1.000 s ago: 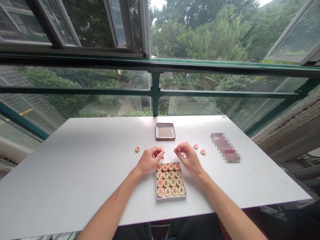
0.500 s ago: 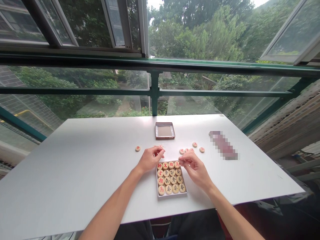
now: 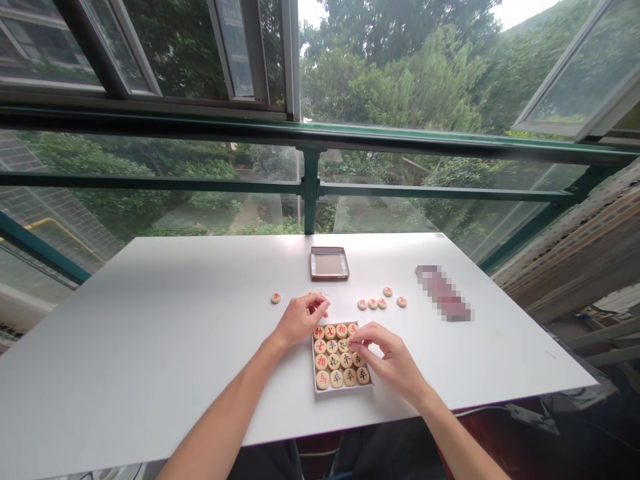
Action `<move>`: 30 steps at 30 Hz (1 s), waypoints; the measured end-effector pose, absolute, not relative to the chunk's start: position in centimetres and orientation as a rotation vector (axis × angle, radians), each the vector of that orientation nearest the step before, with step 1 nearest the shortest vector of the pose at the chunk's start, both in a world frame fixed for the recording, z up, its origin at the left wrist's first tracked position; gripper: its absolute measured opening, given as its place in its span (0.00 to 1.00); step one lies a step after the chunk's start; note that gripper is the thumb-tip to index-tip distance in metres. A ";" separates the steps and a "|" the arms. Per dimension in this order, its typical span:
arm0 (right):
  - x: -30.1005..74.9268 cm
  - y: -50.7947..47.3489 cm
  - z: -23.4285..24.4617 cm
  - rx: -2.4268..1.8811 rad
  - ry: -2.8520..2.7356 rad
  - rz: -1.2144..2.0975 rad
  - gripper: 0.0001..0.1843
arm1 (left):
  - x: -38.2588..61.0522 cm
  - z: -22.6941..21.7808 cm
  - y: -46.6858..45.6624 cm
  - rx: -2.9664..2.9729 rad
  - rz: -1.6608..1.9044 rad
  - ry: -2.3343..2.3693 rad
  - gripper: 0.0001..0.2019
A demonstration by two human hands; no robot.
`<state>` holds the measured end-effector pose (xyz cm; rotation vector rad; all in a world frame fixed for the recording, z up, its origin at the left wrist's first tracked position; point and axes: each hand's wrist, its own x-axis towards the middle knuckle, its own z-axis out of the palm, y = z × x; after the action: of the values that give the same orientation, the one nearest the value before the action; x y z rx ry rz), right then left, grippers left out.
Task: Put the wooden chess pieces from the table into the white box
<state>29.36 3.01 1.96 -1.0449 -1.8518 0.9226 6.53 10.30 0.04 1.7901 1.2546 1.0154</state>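
Observation:
A shallow white box (image 3: 345, 391) holds rows of round wooden Chinese chess pieces (image 3: 337, 379), with red characters along its left and far sides and black ones elsewhere. Over the box's right part, my right hand (image 3: 387, 350) pinches a Chinese chess piece (image 3: 351, 341), mostly hidden by the fingertips. My left hand (image 3: 301, 319) is closed just beyond the far left corner of the box; whatever its fingers hold is hidden. Partly behind that hand lie red-marked bits (image 3: 323, 294), too unclear to tell.
Several loose red-marked pieces (image 3: 373, 303) lie right of centre, and one piece (image 3: 275, 298) lies to the left. An open box lid (image 3: 329, 264) rests farther back on the white table (image 3: 175, 333). A blurred-out reddish object (image 3: 445, 293) lies at right. Green railing (image 3: 310, 187) runs behind.
My right hand has moved nearer and slightly left, from the box's far right corner to over its second row. My left hand has stayed in place.

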 end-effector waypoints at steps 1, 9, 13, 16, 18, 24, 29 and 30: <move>29.3 2.9 2.0 -1.081 -1.869 0.900 0.06 | 6.5 0.0 10.3 1.789 1.016 1.253 0.12; 28.4 2.4 1.2 -1.232 -1.991 0.729 0.04 | 6.5 0.1 10.3 1.810 1.015 1.248 0.14; 27.9 2.5 0.8 -1.190 -2.044 0.597 0.04 | 6.5 0.0 10.3 1.809 1.027 1.247 0.14; 27.7 2.7 0.6 -1.140 -2.060 0.517 0.04 | 6.5 0.0 10.2 1.812 1.033 1.247 0.13; 27.7 2.8 0.4 -1.126 -2.062 0.493 0.05 | 6.5 0.1 10.2 1.813 1.034 1.250 0.13; 28.1 2.5 0.1 -1.101 -2.054 0.498 0.06 | 6.5 0.1 10.2 1.808 1.034 1.253 0.12; 28.5 2.2 0.2 -1.079 -2.100 0.498 0.05 | 6.5 0.2 10.2 1.810 1.018 1.255 0.12; 28.6 2.3 0.2 -1.079 -2.111 0.491 0.05 | 6.5 0.2 10.2 1.810 1.016 1.256 0.12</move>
<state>28.56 2.28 0.16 -1.0790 -2.1113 0.4912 6.52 10.17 0.24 1.8102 1.2555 1.0157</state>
